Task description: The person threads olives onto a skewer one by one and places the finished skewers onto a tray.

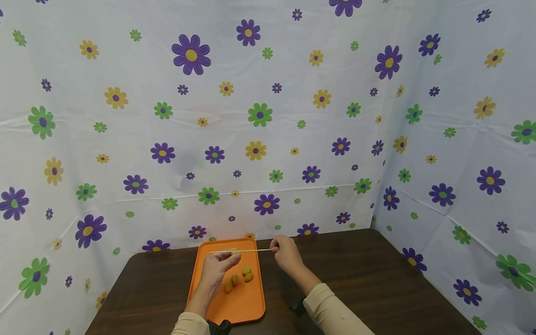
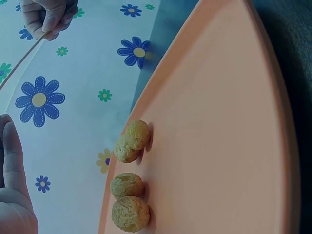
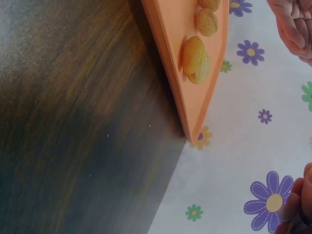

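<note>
Beige fabric sleeve (image 1: 337, 311), five o'clock; right hand (image 1: 288, 254) pinches thin pale wooden stick (image 1: 257, 250). Left hand (image 1: 214, 268) pinches round yellow crusty ball (image 1: 236, 253), which we judge light, crushable: hold its sides.

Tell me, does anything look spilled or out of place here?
Yes, slightly: a few tiny pale specks lie scattered on the dark table beside the orange tray. They look like stray crumbs, though too small to identify.

Both sleeves (image 1: 335, 311) are beige, and the wrist devices (image 1: 298, 307) are black.
</note>
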### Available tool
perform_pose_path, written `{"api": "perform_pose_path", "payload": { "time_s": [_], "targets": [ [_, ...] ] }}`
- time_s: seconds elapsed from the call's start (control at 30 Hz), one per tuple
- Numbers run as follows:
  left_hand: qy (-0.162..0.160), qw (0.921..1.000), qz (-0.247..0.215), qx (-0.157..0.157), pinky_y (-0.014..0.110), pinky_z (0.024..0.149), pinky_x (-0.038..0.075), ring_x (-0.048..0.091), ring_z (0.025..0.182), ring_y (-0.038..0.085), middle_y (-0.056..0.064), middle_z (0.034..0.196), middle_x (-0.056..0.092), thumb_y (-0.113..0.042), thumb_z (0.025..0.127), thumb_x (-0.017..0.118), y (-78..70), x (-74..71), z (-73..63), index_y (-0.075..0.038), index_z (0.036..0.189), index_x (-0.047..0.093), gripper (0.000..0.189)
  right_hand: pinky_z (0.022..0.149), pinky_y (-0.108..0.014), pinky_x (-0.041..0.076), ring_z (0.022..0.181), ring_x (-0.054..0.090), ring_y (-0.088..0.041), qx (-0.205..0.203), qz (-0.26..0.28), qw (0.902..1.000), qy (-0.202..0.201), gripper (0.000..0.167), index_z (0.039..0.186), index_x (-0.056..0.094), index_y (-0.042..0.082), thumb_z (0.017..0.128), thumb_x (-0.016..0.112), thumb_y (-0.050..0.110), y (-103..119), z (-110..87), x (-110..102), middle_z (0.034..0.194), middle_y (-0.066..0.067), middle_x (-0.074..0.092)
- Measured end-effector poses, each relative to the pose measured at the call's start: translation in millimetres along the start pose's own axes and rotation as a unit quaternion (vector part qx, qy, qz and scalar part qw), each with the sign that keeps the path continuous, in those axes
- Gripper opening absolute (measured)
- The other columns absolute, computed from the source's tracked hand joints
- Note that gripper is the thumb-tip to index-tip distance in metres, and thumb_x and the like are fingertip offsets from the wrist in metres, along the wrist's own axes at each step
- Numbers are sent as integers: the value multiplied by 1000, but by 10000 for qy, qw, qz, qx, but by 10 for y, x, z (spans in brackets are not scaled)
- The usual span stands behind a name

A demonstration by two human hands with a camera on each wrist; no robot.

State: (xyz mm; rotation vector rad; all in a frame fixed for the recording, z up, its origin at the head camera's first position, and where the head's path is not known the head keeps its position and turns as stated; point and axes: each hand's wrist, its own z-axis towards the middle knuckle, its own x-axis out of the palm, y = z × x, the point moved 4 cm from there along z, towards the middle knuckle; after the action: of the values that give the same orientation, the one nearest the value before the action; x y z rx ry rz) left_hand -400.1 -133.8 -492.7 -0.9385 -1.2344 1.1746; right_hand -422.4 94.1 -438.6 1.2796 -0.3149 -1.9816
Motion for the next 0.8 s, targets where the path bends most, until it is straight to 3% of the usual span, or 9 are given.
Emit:
{"api": "perform_pose_path", "payload": {
  "time_s": [0.5,0.8],
  "targets": [
    [21,9993,366,17,39,92,58,72,101,35,12,97,77,-18,88,81,-10,43,30,5,108,76,30,64,-28,51,69,52,-14,-83,25,9999,-104,27,74,64,8,81,68,-18,74,30,-25,74,0,60],
    [90,9992,392,-70,37,89,59,74,96,28,11,96,77,-18,88,82,16,37,11,5,107,76,30,62,-27,50,68,51,-14,105,133,9998,57,28,75,64,8,82,65,-19,98,-15,17,75,1,58]
  ]
}}
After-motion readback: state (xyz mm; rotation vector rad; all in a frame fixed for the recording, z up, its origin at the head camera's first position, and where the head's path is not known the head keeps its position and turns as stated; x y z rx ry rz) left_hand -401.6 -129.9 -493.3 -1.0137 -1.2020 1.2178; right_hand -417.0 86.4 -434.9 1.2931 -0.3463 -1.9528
